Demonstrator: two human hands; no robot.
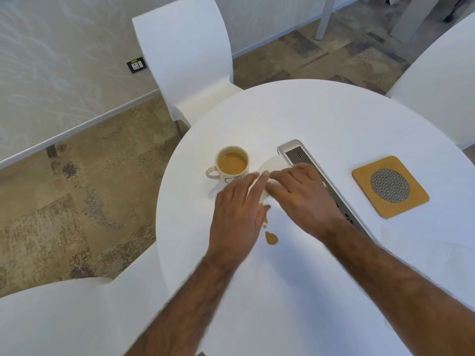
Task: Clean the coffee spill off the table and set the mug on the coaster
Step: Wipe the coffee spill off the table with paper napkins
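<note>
So both hands, left hand (pixel 237 214) and right hand (pixel 303 194), hover flat with each grip spread just beside the mug (pixel 232 164), probably flattening a white tissue (pixel 273 163) for the coffee spill (pixel 271 238).

A round white surface (pixel 321 119) carries everything here. Near its left edge stands a cream mug (pixel 231 164) full of light brown coffee, handle turned left. Just right of the mug lies a white tissue (pixel 272 163), partly hidden under two hands. A coffee spill (pixel 271 238) sits nearer the camera, with smaller drops just above it. A silver power strip (pixel 298 152) runs diagonally across the middle. Well right of it lies a square wooden coaster (pixel 362 176) with a round mesh centre.
</note>
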